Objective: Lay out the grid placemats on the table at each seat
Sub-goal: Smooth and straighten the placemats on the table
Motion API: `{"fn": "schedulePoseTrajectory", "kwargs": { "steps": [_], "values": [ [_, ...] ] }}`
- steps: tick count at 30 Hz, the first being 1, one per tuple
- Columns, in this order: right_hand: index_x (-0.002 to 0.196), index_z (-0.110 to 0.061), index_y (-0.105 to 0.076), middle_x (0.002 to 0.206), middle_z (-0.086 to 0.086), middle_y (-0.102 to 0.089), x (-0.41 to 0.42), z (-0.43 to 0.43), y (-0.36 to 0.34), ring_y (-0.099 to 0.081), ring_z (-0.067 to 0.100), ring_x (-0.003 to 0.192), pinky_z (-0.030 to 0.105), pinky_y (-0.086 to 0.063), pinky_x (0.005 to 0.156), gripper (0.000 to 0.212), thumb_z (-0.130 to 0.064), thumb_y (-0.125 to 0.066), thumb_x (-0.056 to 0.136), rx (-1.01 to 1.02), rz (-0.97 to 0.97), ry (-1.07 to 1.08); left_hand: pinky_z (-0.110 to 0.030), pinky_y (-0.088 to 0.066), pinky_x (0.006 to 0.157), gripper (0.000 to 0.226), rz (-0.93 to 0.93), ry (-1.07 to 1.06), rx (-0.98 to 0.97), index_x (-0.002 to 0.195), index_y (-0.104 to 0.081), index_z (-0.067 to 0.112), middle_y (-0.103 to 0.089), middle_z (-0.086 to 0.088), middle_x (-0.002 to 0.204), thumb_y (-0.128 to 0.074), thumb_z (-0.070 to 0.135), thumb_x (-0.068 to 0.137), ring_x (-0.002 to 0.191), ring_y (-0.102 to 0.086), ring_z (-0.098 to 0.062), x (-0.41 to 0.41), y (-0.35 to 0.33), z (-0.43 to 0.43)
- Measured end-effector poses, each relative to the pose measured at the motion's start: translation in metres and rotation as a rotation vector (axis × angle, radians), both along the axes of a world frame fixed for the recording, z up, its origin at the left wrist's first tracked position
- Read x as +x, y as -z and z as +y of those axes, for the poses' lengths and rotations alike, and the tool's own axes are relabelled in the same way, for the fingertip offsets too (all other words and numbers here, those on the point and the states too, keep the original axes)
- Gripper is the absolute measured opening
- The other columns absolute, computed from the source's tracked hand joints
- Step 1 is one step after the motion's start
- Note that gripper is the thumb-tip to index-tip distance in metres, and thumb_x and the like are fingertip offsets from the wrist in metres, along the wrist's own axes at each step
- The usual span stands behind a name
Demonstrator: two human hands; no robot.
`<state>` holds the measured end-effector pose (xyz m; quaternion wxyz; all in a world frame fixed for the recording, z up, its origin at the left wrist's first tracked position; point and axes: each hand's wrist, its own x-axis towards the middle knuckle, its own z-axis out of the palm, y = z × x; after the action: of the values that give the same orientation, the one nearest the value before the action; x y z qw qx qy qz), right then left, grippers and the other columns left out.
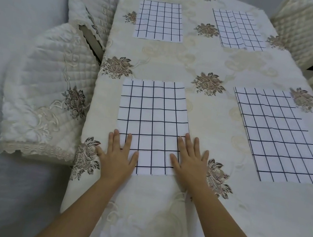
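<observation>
I see L hand point(118, 159) & R hand point(191, 164) both flat, fingers straight, gripping nothing, pressing near placemat point(152, 113) corners onto tablecloth point(212, 116).

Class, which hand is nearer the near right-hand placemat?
Right. The right hand rests on the near left-hand placemat, apart from the near right-hand placemat; the left hand lies farther left.

Near mat point(153, 113): white, black grid, flat under left hand point(118, 155) and right hand point(190, 164). Right mat point(280, 134), far-left mat point(160, 20) and far-right mat point(239, 30) lie flat beyond.
</observation>
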<state>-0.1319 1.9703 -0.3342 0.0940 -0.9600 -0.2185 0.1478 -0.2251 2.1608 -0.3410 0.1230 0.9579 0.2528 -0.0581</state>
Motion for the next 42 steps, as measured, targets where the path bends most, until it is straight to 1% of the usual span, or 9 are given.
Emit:
{"fn": "schedulePoseTrajectory", "kwargs": {
  "steps": [10, 14, 17, 24, 28, 31, 34, 38, 42],
  "values": [
    [0.139, -0.012, -0.038, 0.151, 0.011, -0.030, 0.010, 0.029, -0.015, -0.017, 0.029, 0.143, 0.054, -0.009, 0.114, 0.079, -0.054, -0.011, 0.078, 0.188, -0.084, 0.083, -0.061, -0.012, 0.108, 0.072, -0.113, 0.069, -0.005, 0.137, -0.043, 0.008, -0.025, -0.023, 0.150, -0.015, 0.049, 0.085, 0.142, -0.015, -0.038, 0.020, -0.010, -0.003],
    [0.127, -0.008, -0.053, 0.137, 0.016, -0.050, 0.025, 0.065, -0.014, -0.044, 0.039, 0.128, 0.064, -0.037, 0.095, 0.059, -0.034, -0.030, 0.081, 0.124, -0.078, -0.031, -0.057, -0.017, 0.110, 0.069, -0.129, 0.244, -0.044, 0.138, -0.040, 0.004, -0.027, -0.014, 0.151, -0.010, 0.038, 0.086, 0.142, -0.021, -0.030, 0.058, -0.012, -0.010],
    [0.141, -0.016, -0.038, 0.151, 0.008, -0.032, 0.034, 0.072, -0.002, -0.028, 0.033, 0.139, 0.062, -0.025, 0.105, 0.062, -0.040, -0.023, 0.085, 0.096, -0.032, -0.121, -0.056, -0.011, 0.113, 0.072, -0.060, 0.293, -0.047, 0.147, -0.023, 0.016, -0.012, -0.002, 0.157, 0.000, 0.044, 0.085, 0.145, -0.008, -0.020, 0.075, -0.001, -0.007],
    [0.146, -0.027, -0.004, 0.153, -0.009, 0.006, 0.076, 0.033, 0.008, 0.004, 0.016, 0.144, 0.051, -0.006, 0.114, 0.067, -0.053, -0.005, 0.084, 0.061, -0.066, -0.019, -0.066, -0.026, 0.099, 0.059, -0.067, 0.146, 0.036, 0.143, -0.033, 0.022, -0.028, -0.005, 0.152, -0.024, 0.046, 0.090, 0.139, -0.027, -0.024, 0.076, 0.007, 0.018],
    [0.124, -0.008, -0.057, 0.134, 0.013, -0.054, 0.089, 0.031, 0.001, -0.052, 0.032, 0.123, 0.051, -0.045, 0.092, 0.050, -0.032, -0.035, 0.086, 0.155, -0.205, 0.001, -0.056, -0.039, 0.094, 0.048, -0.245, 0.173, 0.104, 0.120, -0.060, 0.010, -0.054, -0.015, 0.132, -0.038, 0.035, 0.086, 0.121, -0.052, -0.033, 0.081, 0.004, 0.029],
    [0.097, -0.003, -0.065, 0.102, 0.017, -0.065, 0.115, 0.056, -0.009, -0.064, 0.035, 0.092, 0.040, -0.055, 0.071, 0.034, -0.020, -0.043, 0.077, 0.296, -0.297, 0.072, -0.048, -0.045, 0.090, 0.038, -0.384, 0.161, 0.105, 0.104, -0.066, 0.005, -0.062, -0.019, 0.118, -0.042, 0.026, 0.083, 0.109, -0.056, -0.034, 0.116, -0.003, 0.032],
    [0.103, -0.003, -0.065, 0.110, 0.019, -0.065, 0.135, 0.100, -0.014, -0.064, 0.036, 0.099, 0.042, -0.053, 0.078, 0.040, -0.022, -0.041, 0.076, 0.299, -0.241, 0.003, -0.052, -0.043, 0.094, 0.041, -0.293, 0.229, 0.048, 0.114, -0.061, 0.004, -0.057, -0.017, 0.129, -0.041, 0.021, 0.083, 0.121, -0.052, -0.033, 0.162, -0.006, 0.029],
    [0.136, -0.015, -0.045, 0.148, 0.006, -0.038, 0.146, 0.126, -0.002, -0.036, 0.029, 0.136, 0.055, -0.033, 0.104, 0.059, -0.036, -0.024, 0.085, 0.151, -0.121, -0.174, -0.058, -0.009, 0.113, 0.062, -0.062, 0.262, -0.026, 0.148, -0.016, 0.016, -0.008, 0.000, 0.157, -0.018, 0.039, 0.091, 0.145, -0.001, -0.018, 0.187, 0.008, 0.037],
    [0.149, -0.025, -0.007, 0.158, -0.007, 0.002, 0.171, 0.092, 0.016, 0.004, 0.020, 0.146, 0.051, -0.005, 0.114, 0.072, -0.051, 0.002, 0.082, 0.055, -0.120, -0.079, -0.062, -0.014, 0.107, 0.063, -0.140, 0.303, 0.007, 0.145, -0.029, 0.020, -0.019, 0.000, 0.155, -0.015, 0.046, 0.089, 0.142, -0.007, -0.018, 0.179, 0.013, 0.056]
  ]
}}
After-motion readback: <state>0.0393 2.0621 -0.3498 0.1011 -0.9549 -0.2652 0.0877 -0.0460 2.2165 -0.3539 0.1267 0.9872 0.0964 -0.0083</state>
